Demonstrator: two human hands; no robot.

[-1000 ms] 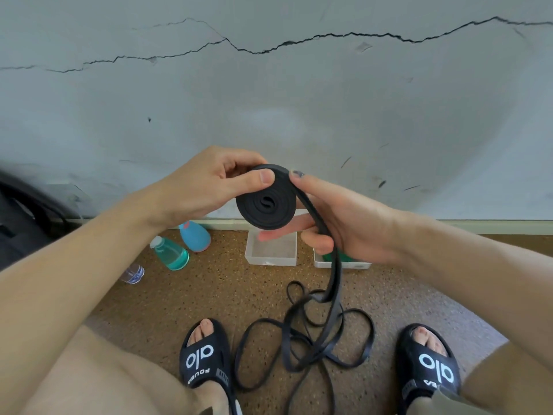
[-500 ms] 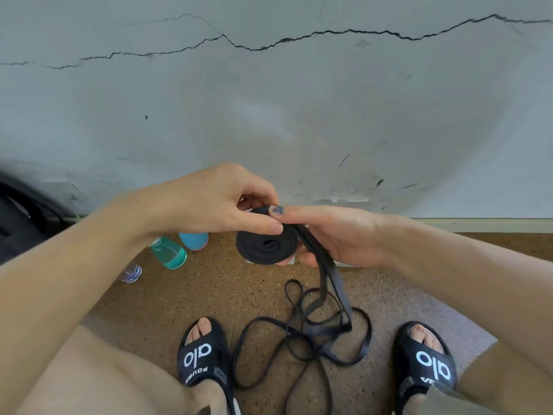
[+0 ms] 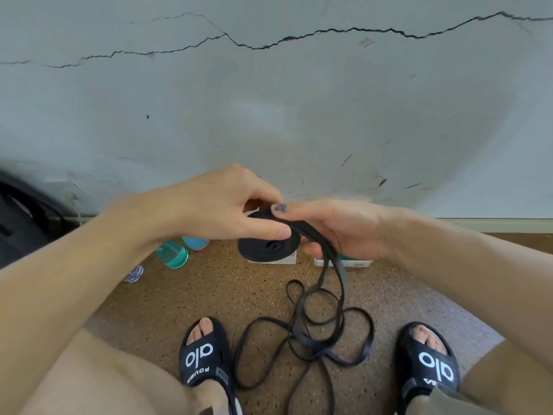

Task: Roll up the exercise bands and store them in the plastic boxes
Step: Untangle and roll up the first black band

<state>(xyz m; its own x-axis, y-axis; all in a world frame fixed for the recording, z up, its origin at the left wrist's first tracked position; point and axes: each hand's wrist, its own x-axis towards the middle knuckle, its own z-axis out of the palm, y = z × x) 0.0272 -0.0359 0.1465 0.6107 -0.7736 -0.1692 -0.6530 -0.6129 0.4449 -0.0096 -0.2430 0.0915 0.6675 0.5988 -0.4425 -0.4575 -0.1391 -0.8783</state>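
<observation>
A black exercise band is partly wound into a flat coil (image 3: 269,246) held level in front of me. My left hand (image 3: 221,205) pinches the coil from above with thumb and fingers. My right hand (image 3: 335,227) grips the coil's far side, thumb on top, and the band's loose length runs under its fingers. The unrolled tail (image 3: 311,327) hangs down and lies in tangled loops on the floor between my feet. Two clear plastic boxes stand by the wall: one (image 3: 288,259) behind the coil, one (image 3: 356,262) with something green inside, mostly hidden by my right hand.
A teal bottle (image 3: 172,254), a blue object (image 3: 195,242) and a small clear bottle (image 3: 134,274) lie on the speckled brown floor at left. A dark bag (image 3: 21,223) sits far left. A cracked grey wall (image 3: 269,115) stands ahead. My sandalled feet (image 3: 203,354) flank the loops.
The coil has tipped from upright, facing me, to lying flat, and both hands have come lower. More band is wound on; the loops on the floor have shifted.
</observation>
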